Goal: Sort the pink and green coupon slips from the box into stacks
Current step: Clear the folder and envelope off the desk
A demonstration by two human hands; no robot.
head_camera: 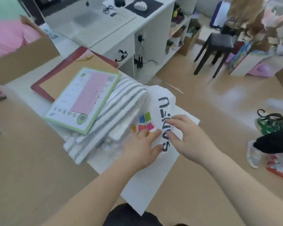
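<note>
Fingers [170, 121] of the right hand [188, 136] make a narrow grip, pinching a fold of the white bag [163, 98], while the left hand [142, 149] presses it with fairly straight fingers. Slips [87, 95], pink on green, lie on the striped cloth [121, 98] just left, the box [23, 59] beyond. Best to lift the bag clear without dragging that cloth.
</note>
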